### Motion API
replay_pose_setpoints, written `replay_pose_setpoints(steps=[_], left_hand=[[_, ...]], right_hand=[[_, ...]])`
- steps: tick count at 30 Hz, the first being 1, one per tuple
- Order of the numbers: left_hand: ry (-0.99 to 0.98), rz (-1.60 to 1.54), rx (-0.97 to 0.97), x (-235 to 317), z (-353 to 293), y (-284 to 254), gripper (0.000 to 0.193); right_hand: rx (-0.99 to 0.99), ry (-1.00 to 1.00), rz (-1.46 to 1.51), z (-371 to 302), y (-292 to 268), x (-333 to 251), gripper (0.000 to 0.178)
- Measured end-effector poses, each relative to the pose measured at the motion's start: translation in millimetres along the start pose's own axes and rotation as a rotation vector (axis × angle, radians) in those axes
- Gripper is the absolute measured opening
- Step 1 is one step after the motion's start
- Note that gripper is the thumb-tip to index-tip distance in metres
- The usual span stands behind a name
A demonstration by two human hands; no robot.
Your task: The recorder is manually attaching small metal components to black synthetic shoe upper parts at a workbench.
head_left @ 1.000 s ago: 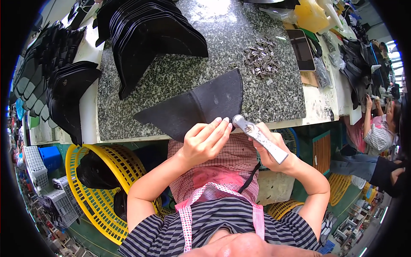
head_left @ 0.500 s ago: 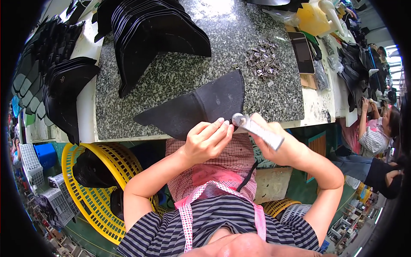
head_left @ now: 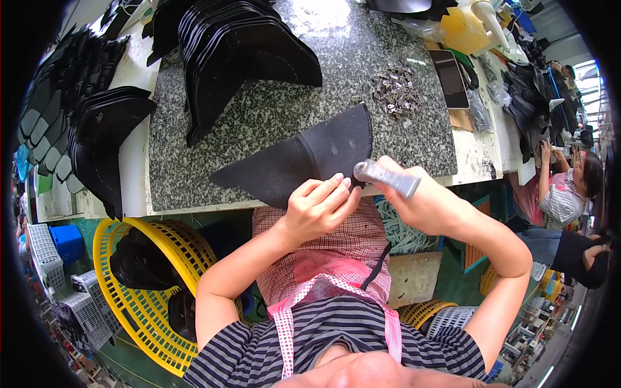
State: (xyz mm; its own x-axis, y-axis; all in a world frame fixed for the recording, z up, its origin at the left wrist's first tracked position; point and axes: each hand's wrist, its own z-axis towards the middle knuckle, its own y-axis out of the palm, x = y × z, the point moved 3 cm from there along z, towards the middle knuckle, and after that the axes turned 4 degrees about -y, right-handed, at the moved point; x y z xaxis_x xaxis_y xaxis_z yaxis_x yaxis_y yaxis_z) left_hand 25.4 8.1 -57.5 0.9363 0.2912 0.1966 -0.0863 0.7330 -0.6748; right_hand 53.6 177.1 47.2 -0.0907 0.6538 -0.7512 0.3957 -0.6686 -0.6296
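Observation:
A black, leather-like curved panel (head_left: 333, 143) lies near the table's front edge, its pointed end toward the left. My left hand (head_left: 323, 210) pinches the panel's near edge with bunched fingertips. Wrapped in my right hand (head_left: 424, 204) is a grey metal hand tool (head_left: 396, 181) with a rounded end, which sits at the panel's near right corner, close to my left fingertips. Whatever lies under that rounded end is hidden. Beyond the panel, small metal pieces (head_left: 396, 90) are heaped on the speckled stone slab (head_left: 278, 107).
Stacked black curved panels stand on the slab (head_left: 259, 58) and at the left (head_left: 103, 139). A dark-screened tablet (head_left: 449, 79) and a yellow container (head_left: 464, 31) are at the right. Below the table, a yellow basket (head_left: 107, 258) holds black pieces. Another person (head_left: 559, 187) works at far right.
The tool's grip end has turned slightly, its rounded end staying at the panel's corner. My right elbow has shifted outward to the right. My left hand keeps its pinch.

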Motion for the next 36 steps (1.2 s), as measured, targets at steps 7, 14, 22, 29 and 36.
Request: replay_pose_setpoints(steps=[7,14,22,29,36], left_hand=[[0.002,-0.012,-0.020,-1,3,-1,0.028],[-0.188,-0.245,-0.114,-7,17,-13,0.037],[-0.173,-0.036,-0.215,-13,50,-89,0.035],[-0.440,-0.058,-0.153,-60,59,-180,0.028],[-0.965,0.094,-0.035,-233,-3,-286,0.019]], right_hand=[[0.221,-0.071,0.054,-17,15,24,0.023],[0.509,0.108,-0.280,-76,-34,59,0.021],[0.514,0.170,-0.936,-131,-91,173,0.032],[0.463,0.276,-0.889,-144,-97,216,0.032],[0.618,0.197,-0.920,-159,-118,233,0.029]])
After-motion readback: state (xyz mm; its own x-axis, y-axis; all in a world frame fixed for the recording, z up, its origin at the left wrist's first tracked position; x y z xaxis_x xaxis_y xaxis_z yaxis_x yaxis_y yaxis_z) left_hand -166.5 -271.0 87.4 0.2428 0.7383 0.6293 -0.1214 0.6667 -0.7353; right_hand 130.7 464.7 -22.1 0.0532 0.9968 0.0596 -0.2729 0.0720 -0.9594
